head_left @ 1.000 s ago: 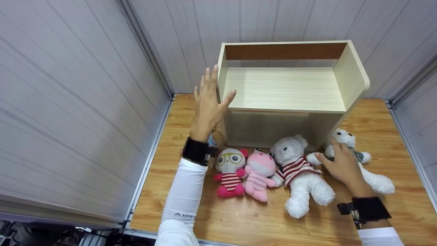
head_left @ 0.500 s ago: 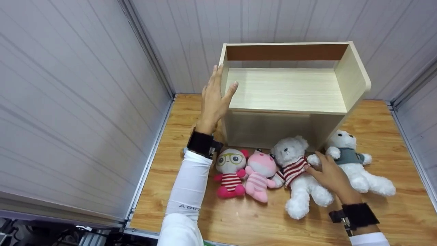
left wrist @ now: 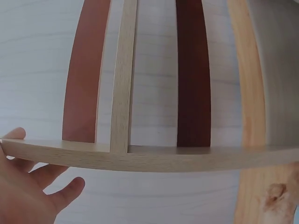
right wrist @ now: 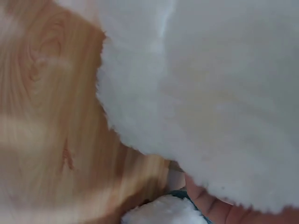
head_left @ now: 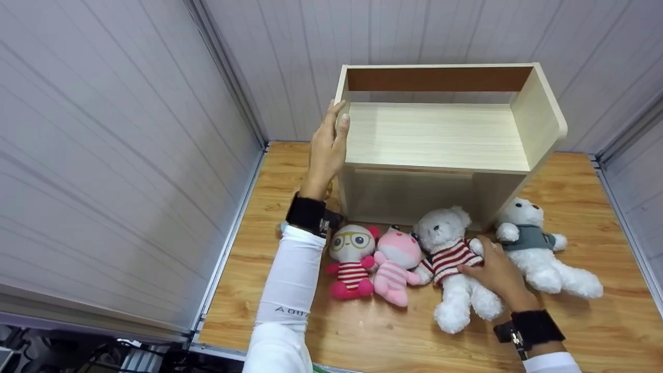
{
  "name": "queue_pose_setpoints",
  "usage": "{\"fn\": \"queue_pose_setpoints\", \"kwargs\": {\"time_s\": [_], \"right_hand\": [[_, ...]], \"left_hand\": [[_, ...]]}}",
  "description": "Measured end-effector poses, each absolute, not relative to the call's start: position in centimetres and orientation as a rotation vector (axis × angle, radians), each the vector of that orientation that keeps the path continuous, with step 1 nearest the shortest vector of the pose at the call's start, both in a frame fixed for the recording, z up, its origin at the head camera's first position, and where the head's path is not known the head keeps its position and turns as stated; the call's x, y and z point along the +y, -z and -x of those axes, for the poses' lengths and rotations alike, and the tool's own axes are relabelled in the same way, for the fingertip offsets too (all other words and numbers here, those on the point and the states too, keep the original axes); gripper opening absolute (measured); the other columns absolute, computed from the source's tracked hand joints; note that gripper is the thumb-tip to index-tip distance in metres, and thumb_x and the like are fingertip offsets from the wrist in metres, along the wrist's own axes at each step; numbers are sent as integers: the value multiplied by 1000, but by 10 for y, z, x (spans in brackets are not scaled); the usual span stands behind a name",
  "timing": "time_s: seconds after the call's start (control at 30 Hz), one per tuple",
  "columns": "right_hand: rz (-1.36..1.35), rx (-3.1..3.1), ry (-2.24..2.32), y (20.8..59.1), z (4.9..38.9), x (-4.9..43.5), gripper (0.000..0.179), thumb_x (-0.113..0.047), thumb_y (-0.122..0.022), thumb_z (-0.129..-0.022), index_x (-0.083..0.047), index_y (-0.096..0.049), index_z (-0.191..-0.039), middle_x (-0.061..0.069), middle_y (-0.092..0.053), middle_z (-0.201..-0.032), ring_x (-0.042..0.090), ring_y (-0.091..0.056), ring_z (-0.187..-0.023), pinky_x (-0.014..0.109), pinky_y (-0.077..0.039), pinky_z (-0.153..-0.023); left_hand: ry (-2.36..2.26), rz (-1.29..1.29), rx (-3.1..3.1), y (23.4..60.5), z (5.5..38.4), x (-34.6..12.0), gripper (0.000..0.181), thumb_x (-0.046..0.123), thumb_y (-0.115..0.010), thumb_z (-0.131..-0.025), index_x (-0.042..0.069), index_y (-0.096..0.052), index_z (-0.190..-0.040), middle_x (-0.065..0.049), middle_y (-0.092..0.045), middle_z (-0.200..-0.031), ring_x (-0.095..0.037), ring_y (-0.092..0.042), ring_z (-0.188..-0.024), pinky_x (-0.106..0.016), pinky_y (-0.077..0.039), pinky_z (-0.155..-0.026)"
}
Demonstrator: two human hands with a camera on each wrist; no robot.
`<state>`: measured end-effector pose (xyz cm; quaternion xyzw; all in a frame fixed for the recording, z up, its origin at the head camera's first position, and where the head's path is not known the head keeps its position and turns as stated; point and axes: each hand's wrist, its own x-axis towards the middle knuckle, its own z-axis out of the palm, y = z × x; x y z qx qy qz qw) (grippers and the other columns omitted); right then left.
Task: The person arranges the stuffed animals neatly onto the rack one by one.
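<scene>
In the head view, my left hand (head_left: 326,153) holds the left side panel of a pale wooden shelf unit (head_left: 440,134). In the left wrist view the thumb lies on one face of the panel (left wrist: 154,160) and the fingers on the other. My right hand (head_left: 498,274) grips the side of a white teddy bear (head_left: 456,259) in a red-and-white striped sweater, thumb over its front. White fur (right wrist: 201,93) fills most of the right wrist view, with fingers (right wrist: 219,210) under its edge. The bear lies on the floor before the shelf.
Left of the bear lie a pink striped plush toy (head_left: 396,267) and a panda plush (head_left: 352,264) with glasses. A white bear in a green shirt (head_left: 528,241) lies at the right. Panelled walls (head_left: 103,155) enclose the wooden floor (head_left: 378,336).
My right hand has moved left, from over the green-shirted bear to the striped-sweater bear, and now grips it. My left hand has shifted slightly right and closed onto the shelf's side panel.
</scene>
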<state>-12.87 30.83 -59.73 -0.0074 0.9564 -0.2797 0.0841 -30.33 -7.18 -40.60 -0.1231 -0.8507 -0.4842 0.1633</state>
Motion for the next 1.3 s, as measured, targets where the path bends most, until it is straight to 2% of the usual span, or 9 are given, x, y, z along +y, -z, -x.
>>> {"fn": "queue_pose_setpoints", "kwargs": {"time_s": [0.27, 0.3, 0.37, 0.43, 0.5, 0.7, 0.87, 1.03, 1.3], "right_hand": [[-68, 2867, 807, 607, 129, 311, 100, -49, -79, -86, 5, -28, -154, 45, -43, -143, 64, -47, -124, 74, -40, -99], [-79, 2861, 815, 609, 128, 312, 101, -49, -78, -86, 5, -27, -154, 45, -43, -143, 65, -46, -125, 74, -39, -100], [-102, 2842, 845, 611, 127, 311, 100, -48, -77, -88, 5, -24, -156, 45, -41, -145, 65, -44, -126, 74, -38, -101], [-121, 2822, 876, 614, 125, 311, 99, -46, -76, -90, 5, -23, -156, 45, -41, -145, 65, -44, -127, 73, -38, -102], [-137, 2799, 904, 616, 122, 311, 97, -44, -75, -92, 5, -21, -156, 45, -41, -145, 65, -43, -128, 72, -38, -103], [-203, 2691, 943, 617, 116, 312, 98, -45, -70, -95, 4, -13, -158, 46, -38, -146, 67, -41, -130, 71, -37, -105], [-246, 2617, 932, 614, 117, 313, 99, -45, -65, -99, 9, -4, -155, 51, -37, -142, 68, -41, -128, 70, -39, -104], [-300, 2608, 868, 613, 119, 314, 98, -45, -62, -100, 13, -2, -152, 54, -36, -139, 69, -40, -127, 71, -38, -104], [-321, 2613, 843, 616, 114, 311, 94, -43, -62, -101, 12, -5, -151, 52, -39, -139, 68, -43, -125, 70, -41, -100]], "left_hand": [[1348, 388, -2333, 411, 309, -68, 42, 28, -33, -113, 16, -50, -150, -8, -45, -160, -22, -39, -151, -32, -31, -123], [1336, 386, -2326, 411, 309, -68, 42, 28, -34, -113, 17, -51, -149, -10, -57, -150, -21, -51, -142, -30, -39, -116], [1313, 376, -2314, 413, 310, -68, 41, 29, -35, -113, 18, -53, -148, -9, -72, -117, -18, -67, -108, -28, -50, -93], [1302, 359, -2295, 414, 310, -68, 39, 30, -38, -112, 21, -56, -146, -1, -60, -80, -14, -56, -72, -27, -44, -68], [1294, 336, -2284, 416, 309, -68, 37, 31, -41, -111, 24, -58, -143, 4, -35, -65, -13, -32, -56, -30, -29, -55], [1250, 239, -2306, 422, 306, -66, 35, 37, -55, -105, 28, -58, -139, 10, -34, -54, -6, -31, -48, -25, -28, -48], [1239, 171, -2315, 421, 305, -61, 44, 25, -65, -97, 32, -56, -139, 10, -36, -52, -5, -30, -44, -23, -26, -43], [1223, 137, -2367, 418, 304, -57, 54, 14, -65, -93, 36, -53, -141, 9, -39, -54, -4, -32, -46, -22, -27, -43], [1227, 75, -2390, 420, 299, -58, 57, 12, -65, -91, 39, -52, -140, 9, -42, -55, -6, -36, -47, -23, -30, -44]]}}
